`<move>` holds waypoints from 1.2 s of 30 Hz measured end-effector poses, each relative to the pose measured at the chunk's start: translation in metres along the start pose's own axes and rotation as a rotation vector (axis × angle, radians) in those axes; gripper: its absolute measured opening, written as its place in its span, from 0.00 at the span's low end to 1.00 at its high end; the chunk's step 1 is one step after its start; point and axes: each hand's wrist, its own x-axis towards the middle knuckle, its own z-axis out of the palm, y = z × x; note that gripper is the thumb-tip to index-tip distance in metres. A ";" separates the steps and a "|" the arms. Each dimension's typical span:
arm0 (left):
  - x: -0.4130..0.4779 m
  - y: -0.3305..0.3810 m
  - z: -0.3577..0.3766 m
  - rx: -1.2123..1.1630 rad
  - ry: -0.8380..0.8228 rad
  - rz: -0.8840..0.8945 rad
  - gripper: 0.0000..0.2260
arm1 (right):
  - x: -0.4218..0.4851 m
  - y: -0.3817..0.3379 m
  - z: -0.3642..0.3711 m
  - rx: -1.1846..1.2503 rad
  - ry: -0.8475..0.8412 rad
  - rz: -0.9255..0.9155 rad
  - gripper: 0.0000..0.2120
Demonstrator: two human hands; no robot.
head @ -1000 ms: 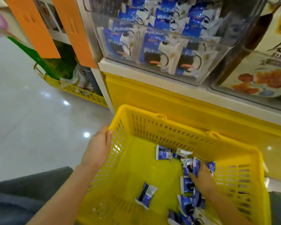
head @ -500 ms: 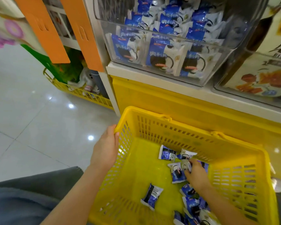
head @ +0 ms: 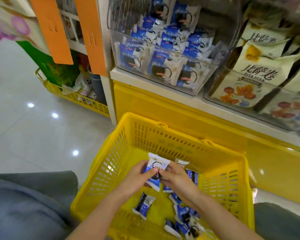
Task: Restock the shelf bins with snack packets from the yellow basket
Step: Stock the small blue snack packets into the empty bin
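Gripping one packet [head: 154,168], left hand [head: 137,177] and right hand [head: 176,178] above yellow basket [head: 220,154].

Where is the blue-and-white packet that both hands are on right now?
Head view, lower centre: the packet is pinched between the left hand and right hand, above the floor of the yellow basket, with loose packets lying below it.
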 end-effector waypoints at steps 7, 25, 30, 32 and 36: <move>0.003 -0.005 -0.008 -0.034 0.162 0.014 0.05 | 0.015 0.055 -0.062 -0.455 0.272 0.027 0.12; 0.028 -0.019 -0.006 -0.134 0.253 -0.157 0.10 | 0.052 0.136 -0.100 -1.200 0.182 0.359 0.19; 0.022 -0.017 -0.004 -0.138 0.268 -0.138 0.11 | 0.038 0.118 -0.101 -0.961 0.269 0.345 0.12; 0.019 -0.015 -0.004 -0.140 0.274 -0.126 0.07 | 0.031 0.103 -0.097 -0.897 0.287 0.316 0.12; 0.011 -0.007 -0.002 -0.046 0.280 -0.097 0.12 | 0.020 0.064 -0.088 -0.789 0.281 0.176 0.21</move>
